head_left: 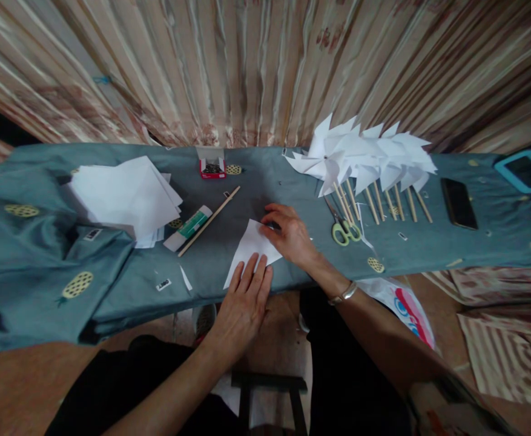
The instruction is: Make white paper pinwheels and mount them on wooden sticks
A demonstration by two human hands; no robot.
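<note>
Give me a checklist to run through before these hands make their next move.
1. Left hand resting on the white paper: ok, fingers laid across its near part.
2. Right hand at the paper: ok, at its right side.
3. Paper's edges lined up: cannot tell, the hands cover part of it.
4. Scissors out of the hands: ok, lying to the right on the cloth.
5. Small red box open: ok, lid up, dark contents showing.
6. Cloth free of offcuts: not ok, a paper sliver lies left of the paper.
</note>
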